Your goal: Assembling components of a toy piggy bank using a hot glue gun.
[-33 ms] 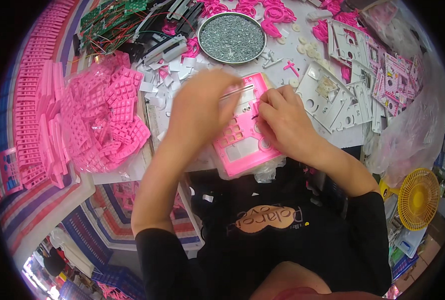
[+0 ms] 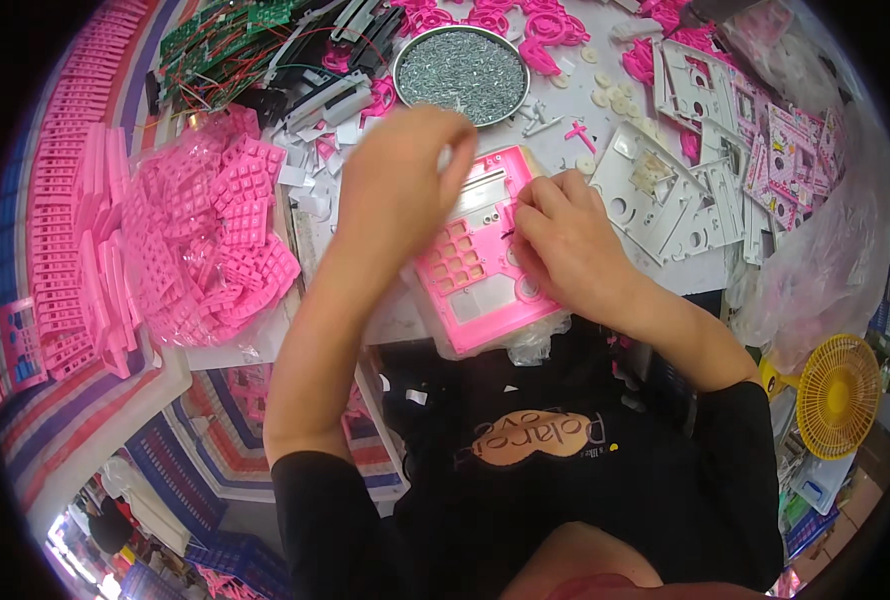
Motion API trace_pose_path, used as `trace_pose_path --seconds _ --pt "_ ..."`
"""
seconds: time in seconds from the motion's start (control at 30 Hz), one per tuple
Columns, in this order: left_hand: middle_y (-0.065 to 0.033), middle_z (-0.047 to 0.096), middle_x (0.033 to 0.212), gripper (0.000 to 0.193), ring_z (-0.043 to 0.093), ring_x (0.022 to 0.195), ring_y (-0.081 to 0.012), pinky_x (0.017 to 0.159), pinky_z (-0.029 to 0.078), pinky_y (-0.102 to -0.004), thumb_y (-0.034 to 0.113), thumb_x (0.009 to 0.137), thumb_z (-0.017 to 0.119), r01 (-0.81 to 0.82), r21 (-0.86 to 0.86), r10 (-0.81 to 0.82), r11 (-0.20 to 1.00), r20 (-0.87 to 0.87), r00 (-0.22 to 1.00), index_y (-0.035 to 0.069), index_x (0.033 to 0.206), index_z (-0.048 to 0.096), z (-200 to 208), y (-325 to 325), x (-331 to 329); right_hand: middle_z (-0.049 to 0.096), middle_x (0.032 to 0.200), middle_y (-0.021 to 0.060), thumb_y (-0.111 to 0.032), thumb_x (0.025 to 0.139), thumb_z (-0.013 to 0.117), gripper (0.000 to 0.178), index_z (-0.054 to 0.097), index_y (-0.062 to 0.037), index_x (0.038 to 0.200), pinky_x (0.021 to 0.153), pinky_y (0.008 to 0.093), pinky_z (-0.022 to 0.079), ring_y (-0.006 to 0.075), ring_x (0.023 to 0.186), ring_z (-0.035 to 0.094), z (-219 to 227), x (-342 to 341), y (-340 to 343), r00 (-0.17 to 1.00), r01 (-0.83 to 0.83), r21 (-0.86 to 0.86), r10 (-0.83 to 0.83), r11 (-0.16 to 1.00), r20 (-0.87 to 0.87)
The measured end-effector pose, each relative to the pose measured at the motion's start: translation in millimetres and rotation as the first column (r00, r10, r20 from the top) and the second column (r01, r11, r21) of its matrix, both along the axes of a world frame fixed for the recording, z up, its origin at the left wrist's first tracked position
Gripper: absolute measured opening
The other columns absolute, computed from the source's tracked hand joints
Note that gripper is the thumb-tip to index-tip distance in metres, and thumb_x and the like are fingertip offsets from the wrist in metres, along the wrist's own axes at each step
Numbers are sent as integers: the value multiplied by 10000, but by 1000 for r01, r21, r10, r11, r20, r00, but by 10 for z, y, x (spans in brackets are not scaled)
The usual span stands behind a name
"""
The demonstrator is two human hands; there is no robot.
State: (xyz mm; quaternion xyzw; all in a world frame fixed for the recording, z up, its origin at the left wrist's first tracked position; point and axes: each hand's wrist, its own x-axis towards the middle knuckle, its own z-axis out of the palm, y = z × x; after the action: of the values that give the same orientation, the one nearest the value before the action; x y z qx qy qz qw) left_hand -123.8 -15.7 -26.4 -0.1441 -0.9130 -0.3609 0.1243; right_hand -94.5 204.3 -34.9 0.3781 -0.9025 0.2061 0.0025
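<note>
A pink plastic casing panel (image 2: 495,325) lies on a wrapped, pale pad at the table's near edge, with a grid of key holes, a slot and round openings. Over its upper left, my left hand (image 2: 400,180) is raised and smeared by motion; a pale glint shows near its fingertips, and what it may hold is not clear. My right hand (image 2: 572,235) rests on the panel's right side, fingers curled and pressed together. A small dark bit shows beside those fingertips, but the grip itself is hidden. Beyond the panel stands a round metal dish (image 2: 462,75) full of small screws.
A clear bag of pink keypads (image 2: 230,220) and stacked pink parts (image 2: 100,250) stand at the left. White casing plates (image 2: 655,195) lie at the right, near printed pink sheets (image 2: 790,165). Circuit boards with wires (image 2: 225,40) are heaped far left. A yellow fan (image 2: 837,398) is at the right.
My left hand has lifted off slightly up and to the left, uncovering more of the panel's slot and key holes. The right hand has stayed in place.
</note>
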Motion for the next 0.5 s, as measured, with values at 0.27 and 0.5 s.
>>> trace_pose_path --seconds 0.27,0.5 --pt "-73 672 896 159 655 949 -290 859 424 -490 245 895 679 35 -445 -64 895 -50 997 93 874 720 -358 97 -887 603 1069 109 -3 786 764 309 601 -12 1048 879 356 463 262 979 573 441 -333 609 994 -4 -566 -60 824 -94" --pt "-92 663 752 229 671 813 -330 802 435 -496 256 929 612 -35 -424 -11 905 -104 995 79 812 700 -422 163 -1075 663 1012 104 -51 896 697 374 570 23 1240 858 350 520 217 951 659 1047 -1467 120 966 124 -926 171 356 195"
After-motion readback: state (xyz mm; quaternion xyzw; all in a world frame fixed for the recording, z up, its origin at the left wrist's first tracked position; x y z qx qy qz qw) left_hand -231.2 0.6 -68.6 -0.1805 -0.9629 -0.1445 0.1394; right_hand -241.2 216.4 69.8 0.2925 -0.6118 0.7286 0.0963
